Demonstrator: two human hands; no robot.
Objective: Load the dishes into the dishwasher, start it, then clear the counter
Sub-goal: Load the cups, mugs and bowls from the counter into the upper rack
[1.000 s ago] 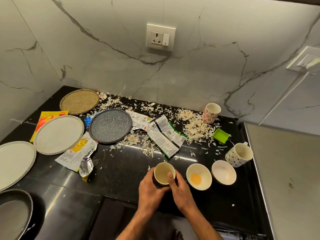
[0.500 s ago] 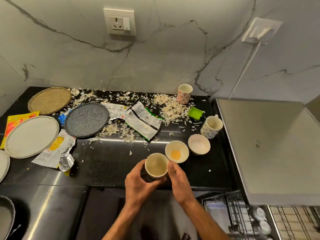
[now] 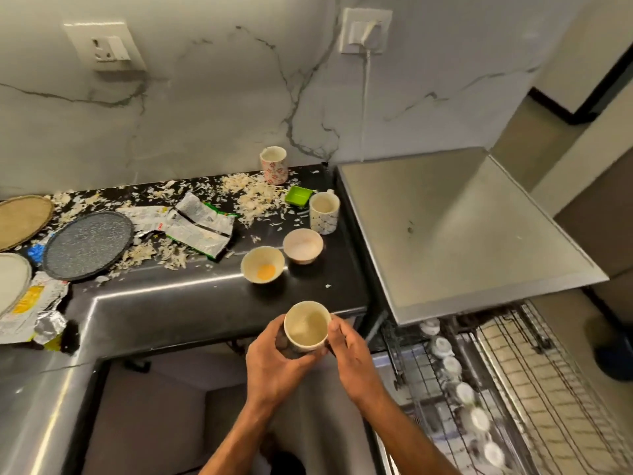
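Note:
A cream cup point(image 3: 306, 324) is held in the air just off the front edge of the black counter point(image 3: 191, 303). My left hand point(image 3: 274, 359) grips its left side and my right hand point(image 3: 349, 354) holds its right side. On the counter behind stand a bowl with a yellow spot point(image 3: 262, 265), a pinkish bowl point(image 3: 303, 245), a patterned mug point(image 3: 324, 212) and a flowered cup point(image 3: 274, 165). A speckled grey plate point(image 3: 88, 245), a woven mat point(image 3: 22, 221) and a white plate point(image 3: 12, 282) lie at the left. The dishwasher rack point(image 3: 496, 389) is pulled out at the lower right.
Torn wrappers point(image 3: 195, 226), a foil scrap point(image 3: 49, 325) and pale flakes litter the counter. A small green tray point(image 3: 299, 195) sits by the mug. The steel dishwasher top point(image 3: 455, 228) stands to the right. A plug and cord point(image 3: 366, 39) hang on the marble wall.
Both hands lifted the cream cup off the counter and carried it right and toward me. The view swung right, bringing the pulled-out rack into sight.

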